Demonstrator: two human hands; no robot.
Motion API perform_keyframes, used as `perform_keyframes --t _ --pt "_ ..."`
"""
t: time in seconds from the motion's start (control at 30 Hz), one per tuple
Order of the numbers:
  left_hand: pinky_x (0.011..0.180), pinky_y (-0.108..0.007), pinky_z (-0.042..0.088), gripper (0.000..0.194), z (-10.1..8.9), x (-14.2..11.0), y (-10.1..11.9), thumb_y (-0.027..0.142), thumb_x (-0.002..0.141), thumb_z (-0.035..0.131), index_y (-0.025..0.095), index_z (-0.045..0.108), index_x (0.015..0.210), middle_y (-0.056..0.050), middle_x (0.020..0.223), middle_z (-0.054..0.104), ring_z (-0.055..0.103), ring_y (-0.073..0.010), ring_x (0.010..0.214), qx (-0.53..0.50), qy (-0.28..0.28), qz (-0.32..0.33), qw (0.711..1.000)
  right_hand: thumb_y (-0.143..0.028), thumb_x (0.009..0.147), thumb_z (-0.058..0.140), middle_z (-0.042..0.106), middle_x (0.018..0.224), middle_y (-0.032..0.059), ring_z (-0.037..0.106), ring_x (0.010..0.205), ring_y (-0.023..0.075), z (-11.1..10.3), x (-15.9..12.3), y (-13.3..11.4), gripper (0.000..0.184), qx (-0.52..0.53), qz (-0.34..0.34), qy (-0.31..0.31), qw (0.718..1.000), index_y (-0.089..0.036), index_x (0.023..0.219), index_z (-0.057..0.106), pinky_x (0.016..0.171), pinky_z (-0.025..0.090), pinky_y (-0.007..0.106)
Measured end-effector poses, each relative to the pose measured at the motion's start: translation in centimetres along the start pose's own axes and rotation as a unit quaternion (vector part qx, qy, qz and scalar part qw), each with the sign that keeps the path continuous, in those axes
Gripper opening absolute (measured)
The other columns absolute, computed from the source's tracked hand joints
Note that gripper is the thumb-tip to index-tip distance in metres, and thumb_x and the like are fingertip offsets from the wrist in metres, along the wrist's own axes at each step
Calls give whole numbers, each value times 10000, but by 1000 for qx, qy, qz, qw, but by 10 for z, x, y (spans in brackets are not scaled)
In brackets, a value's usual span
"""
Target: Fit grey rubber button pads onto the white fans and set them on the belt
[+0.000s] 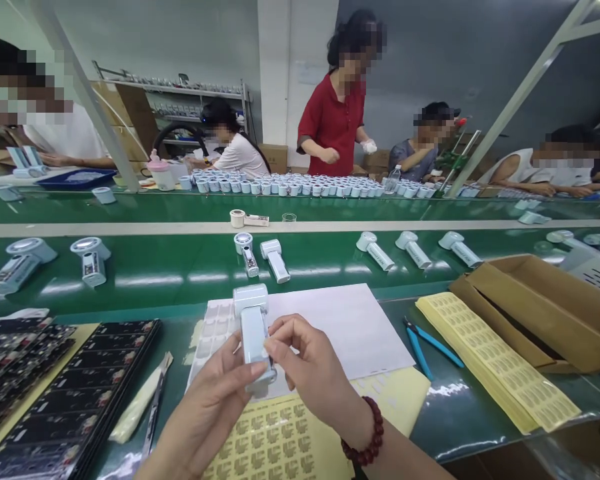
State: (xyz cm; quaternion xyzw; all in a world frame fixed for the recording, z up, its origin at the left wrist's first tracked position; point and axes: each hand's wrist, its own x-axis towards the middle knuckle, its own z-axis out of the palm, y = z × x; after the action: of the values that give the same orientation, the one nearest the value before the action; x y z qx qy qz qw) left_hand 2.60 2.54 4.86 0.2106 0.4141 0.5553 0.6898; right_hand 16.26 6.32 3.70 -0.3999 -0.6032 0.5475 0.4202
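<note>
A pale blue handheld fan (254, 330) is held upright, its round head at the top, above the sheets on the bench. My left hand (220, 390) is closed around the lower handle, with the thumb across its front. My right hand (307, 357) is closed in a pinch against the handle's right edge; whether a small piece sits between these fingertips is hidden. Beneath the hands lie a white sheet (337, 320) and a yellow sticker sheet (265, 443) printed with rows of small marks.
Dark printed sheets (55, 393) are stacked at left, near tweezers (154, 413). Blue-handled cutters (425, 347), yellow label sheets (495, 360) and an open cardboard box (545, 310) lie right. More fans (275, 260) rest on the green conveyor (320, 257). Co-workers sit and stand beyond.
</note>
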Motion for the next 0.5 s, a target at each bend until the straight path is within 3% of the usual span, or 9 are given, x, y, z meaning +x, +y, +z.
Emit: perform_keyframes --t 0.07,0.13,0.23,0.3,0.37,0.5 --pt "776 -300 567 551 -4 9 6 59 619 807 169 697 1148 -110 1030 751 708 -269 979 17 7 -4 1000 -520 892 489 617 994 63 637 706 150 -3 12 2 317 -10 11 1 1000 -217 803 515 441 444 228" --pt "784 -297 570 521 -8 22 14 21 629 765 144 698 1132 -124 1015 755 718 -250 940 30 44 3 999 -539 933 406 647 1061 88 680 781 183 -9 22 6 338 -48 9 14 999 -223 876 509 445 470 239" --pt "719 -277 573 369 -15 52 29 9 713 697 121 703 1064 -129 987 757 722 -207 833 101 133 52 985 -430 959 446 658 1219 118 684 1011 250 -18 30 19 265 -157 1 21 987 -214 1060 563 646 559 325" --pt "663 -239 553 236 -20 81 41 25 790 651 107 699 1006 -106 927 746 698 -157 751 152 183 87 967 -301 927 524 667 1258 147 658 1106 308 -21 32 30 327 -247 -3 0 969 -193 1234 564 831 547 437" --pt "644 -235 542 162 -27 115 53 66 855 618 107 680 999 -73 908 721 668 -129 723 185 224 105 951 -199 883 566 680 1251 176 629 1162 346 -18 35 41 482 -328 -13 -33 944 -157 1361 521 918 513 498" --pt "759 -379 576 253 -40 176 72 269 913 624 151 633 1137 -75 1114 670 663 -189 905 261 299 119 910 -101 840 606 736 1129 173 646 1111 326 -1 44 56 601 -447 -47 -91 889 -119 1427 482 823 561 428"
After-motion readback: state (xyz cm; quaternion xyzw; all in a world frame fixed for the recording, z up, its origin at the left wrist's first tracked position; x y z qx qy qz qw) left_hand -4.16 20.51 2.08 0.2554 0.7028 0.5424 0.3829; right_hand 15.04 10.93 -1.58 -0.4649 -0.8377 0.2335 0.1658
